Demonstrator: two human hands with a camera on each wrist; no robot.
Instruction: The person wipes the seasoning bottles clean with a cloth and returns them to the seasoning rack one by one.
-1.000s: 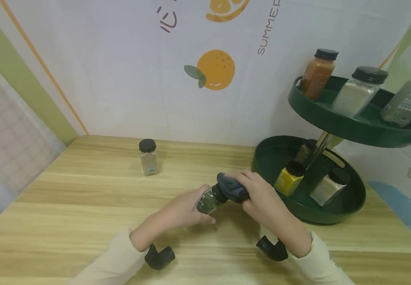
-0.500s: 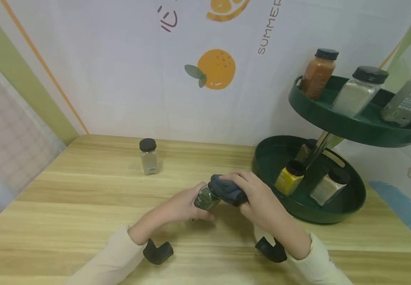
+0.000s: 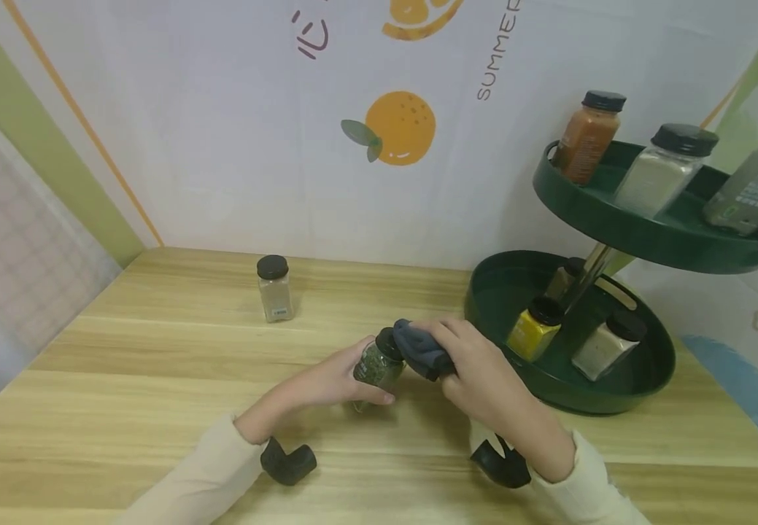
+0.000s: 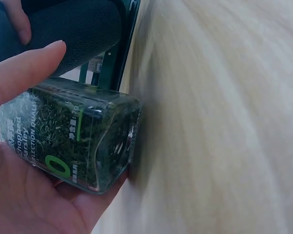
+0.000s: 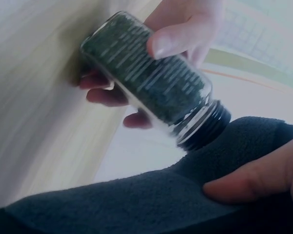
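My left hand [image 3: 339, 378] grips a square clear jar of chopped parsley [image 3: 376, 367] with a black lid. It leans to the right, low over the wooden table; in the left wrist view the label on the jar [image 4: 58, 139] is readable. A folded dark grey-blue cloth [image 3: 422, 351] is held in my right hand [image 3: 477, 364], with the thumb pressed on top. The cloth is at the lid's right side; in the right wrist view the cloth [image 5: 151, 195] lies close against the black lid [image 5: 205, 127].
A two-tier green round rack [image 3: 654, 233] stands at right, bearing several spice jars. Behind my hands, a jar of pale powder [image 3: 276, 295] stands on the table [image 3: 175, 350]. A printed white curtain [image 3: 221, 146] hangs along the back edge.
The parsley jar has shifted slightly left and tipped more upright in my left hand. The cloth has slid from over the lid's end to the lid's right side.
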